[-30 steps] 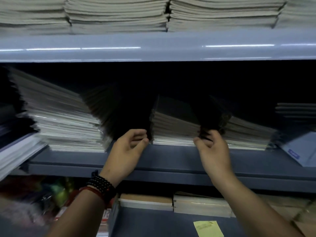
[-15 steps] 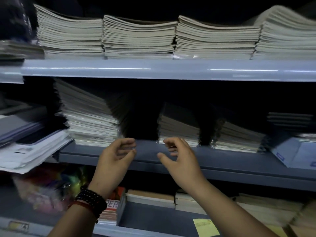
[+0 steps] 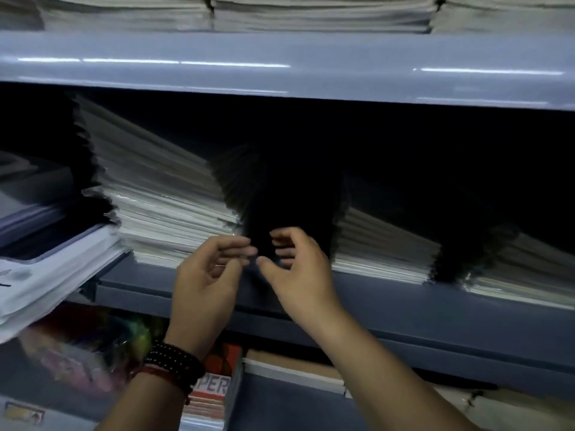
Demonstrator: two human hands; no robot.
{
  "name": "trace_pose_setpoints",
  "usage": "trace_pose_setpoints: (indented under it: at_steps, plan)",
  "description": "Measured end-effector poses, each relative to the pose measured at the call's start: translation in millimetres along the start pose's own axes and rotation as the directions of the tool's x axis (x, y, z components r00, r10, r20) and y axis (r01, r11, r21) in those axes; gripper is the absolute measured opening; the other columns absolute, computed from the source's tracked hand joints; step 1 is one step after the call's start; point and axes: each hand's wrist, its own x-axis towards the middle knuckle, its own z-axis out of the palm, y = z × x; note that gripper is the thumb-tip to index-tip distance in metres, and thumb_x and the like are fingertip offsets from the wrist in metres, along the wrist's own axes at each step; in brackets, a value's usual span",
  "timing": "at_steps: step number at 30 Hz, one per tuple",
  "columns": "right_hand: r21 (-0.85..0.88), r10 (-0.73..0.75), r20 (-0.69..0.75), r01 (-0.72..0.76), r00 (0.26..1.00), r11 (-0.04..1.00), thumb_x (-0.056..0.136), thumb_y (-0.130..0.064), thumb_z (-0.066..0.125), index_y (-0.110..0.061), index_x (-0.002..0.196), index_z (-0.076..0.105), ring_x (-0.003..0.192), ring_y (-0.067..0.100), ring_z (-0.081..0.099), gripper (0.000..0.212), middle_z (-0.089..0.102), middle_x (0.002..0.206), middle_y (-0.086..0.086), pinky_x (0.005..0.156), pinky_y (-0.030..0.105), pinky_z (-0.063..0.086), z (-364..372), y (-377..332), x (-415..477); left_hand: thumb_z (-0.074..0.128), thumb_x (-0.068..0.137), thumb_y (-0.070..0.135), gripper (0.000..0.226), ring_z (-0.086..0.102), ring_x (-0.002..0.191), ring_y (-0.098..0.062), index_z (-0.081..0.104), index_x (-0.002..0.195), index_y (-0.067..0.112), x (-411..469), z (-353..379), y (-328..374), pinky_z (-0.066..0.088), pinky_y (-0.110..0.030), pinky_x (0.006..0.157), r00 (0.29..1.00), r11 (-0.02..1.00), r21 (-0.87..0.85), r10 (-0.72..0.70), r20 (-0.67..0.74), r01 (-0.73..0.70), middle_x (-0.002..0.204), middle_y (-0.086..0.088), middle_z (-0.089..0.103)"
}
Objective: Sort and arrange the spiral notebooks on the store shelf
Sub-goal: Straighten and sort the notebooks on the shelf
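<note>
At the front lip of the middle shelf (image 3: 435,309), I'm holding both hands up in front of the dark gap between two notebook stacks. Left hand (image 3: 205,278): fingers loosely curling, thumb apart, nothing visibly gripped. Right hand (image 3: 300,275): same, fingers curling toward the left one, thumb tip close to the left fingertips, not touching.

Left notebook stack (image 3: 161,213) is sitting just left of my left hand, fanning up toward the far left. Middle notebook stack (image 3: 382,247) is sitting just right of my right hand. Right notebook stack (image 3: 516,275) is lying further right on the same shelf.

The gap is too dark to tell whether my fingertips are touching any spiral edge. Beaded bracelets (image 3: 174,363) are sitting on my left wrist. Flat stacks (image 3: 311,14) are lying on the upper shelf (image 3: 280,73).
</note>
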Motion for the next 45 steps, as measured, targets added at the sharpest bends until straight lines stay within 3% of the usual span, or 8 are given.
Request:
trace_pose_setpoints:
  at_steps: [6, 19, 29, 34, 36, 39, 42, 45]
  plan:
    - [0.017, 0.071, 0.044, -0.072, 0.997, 0.997, 0.084, -0.026, 0.072, -0.037, 0.121, 0.054, 0.111, 0.003, 0.056, 0.043, 0.051, 0.121, -0.011, 0.096, 0.033, 0.054, 22, 8, 10, 0.057, 0.082, 0.013, 0.020, 0.073, 0.085, -0.021, 0.073, 0.090, 0.022, 12, -4, -6, 0.058, -0.043, 0.077, 1.000, 0.998, -0.052, 0.023, 0.018, -0.022, 0.085, -0.001, 0.077]
    - [-0.146, 0.099, 0.021, -0.095, 0.995, 0.985, 0.060, -0.054, 0.081, -0.037, 0.127, 0.044, 0.113, 0.012, 0.059, 0.079, 0.054, 0.128, -0.008, 0.100, 0.040, 0.053, 53, -11, -2, 0.061, 0.095, -0.001, 0.022, 0.069, 0.103, -0.010, 0.069, 0.105, 0.017, 20, -104, -33, 0.053, -0.028, 0.095, 0.988, 0.998, 0.021, -0.064, 0.143, 0.062, 0.104, 0.004, 0.076]
    - [-0.341, 0.099, -0.017, -0.098, 0.995, 0.935, 0.056, -0.059, 0.077, -0.031, 0.129, 0.048, 0.112, 0.014, 0.059, 0.084, 0.050, 0.123, -0.011, 0.097, 0.041, 0.054, 63, -19, -2, 0.054, 0.094, 0.024, 0.019, 0.059, 0.094, -0.026, 0.065, 0.100, 0.009, 58, -145, -44, 0.040, -0.030, 0.079, 0.946, 0.894, 0.335, -0.226, -0.232, 0.296, 0.097, -0.007, 0.068]
    - [-0.384, 0.068, -0.014, -0.068, 0.998, 0.921, 0.076, -0.036, 0.082, -0.023, 0.127, 0.049, 0.113, 0.014, 0.057, 0.063, 0.047, 0.121, -0.008, 0.098, 0.035, 0.051, 64, -18, -4, 0.043, 0.086, 0.029, 0.046, 0.058, 0.101, -0.039, 0.057, 0.120, 0.002, 79, -143, -52, 0.048, -0.045, 0.091, 0.911, 0.915, 0.035, -0.396, -0.118, 0.402, 0.106, -0.020, 0.063]
    - [-0.400, 0.078, -0.023, -0.080, 0.997, 0.913, 0.079, -0.035, 0.080, -0.021, 0.130, 0.049, 0.114, 0.011, 0.054, 0.061, 0.047, 0.121, -0.010, 0.094, 0.025, 0.045, 64, -17, -2, 0.047, 0.073, 0.019, 0.060, 0.057, 0.081, -0.035, 0.053, 0.125, -0.010, 86, -143, -53, 0.049, -0.040, 0.079, 0.899, 0.892, -0.139, -0.437, -0.024, 0.430, 0.080, -0.017, 0.060]
    - [-0.356, 0.119, -0.021, -0.118, 0.993, 0.927, 0.075, -0.029, 0.079, -0.026, 0.121, 0.056, 0.106, 0.008, 0.060, 0.051, 0.062, 0.113, -0.012, 0.084, 0.021, 0.045, 71, -18, 11, 0.051, 0.057, 0.001, 0.068, 0.039, 0.057, -0.020, 0.050, 0.123, -0.015, 91, -149, -53, 0.034, -0.030, 0.054, 0.881, 0.883, -0.079, -0.449, 0.147, 0.463, 0.051, 0.000, 0.046]
    - [-0.245, 0.201, -0.025, -0.201, 0.979, 0.948, 0.065, -0.025, 0.082, -0.025, 0.109, 0.062, 0.095, 0.008, 0.066, 0.048, 0.070, 0.100, -0.013, 0.085, 0.029, 0.055, 79, -14, 23, 0.056, 0.054, -0.006, 0.090, 0.038, 0.055, -0.018, 0.031, 0.139, -0.020, 98, -146, -56, 0.035, -0.030, 0.053, 0.880, 0.892, -0.078, -0.419, 0.225, 0.445, 0.053, -0.003, 0.043]
    - [-0.100, 0.257, -0.020, -0.257, 0.966, 0.961, 0.059, -0.019, 0.091, -0.022, 0.104, 0.066, 0.092, 0.009, 0.070, 0.052, 0.074, 0.098, -0.009, 0.088, 0.034, 0.058, 74, -5, 27, 0.051, 0.041, -0.007, 0.080, 0.037, 0.061, -0.023, 0.035, 0.115, -0.032, 103, -140, -58, 0.029, -0.030, 0.049, 0.890, 0.900, -0.094, -0.399, 0.223, 0.426, 0.063, -0.008, 0.041]
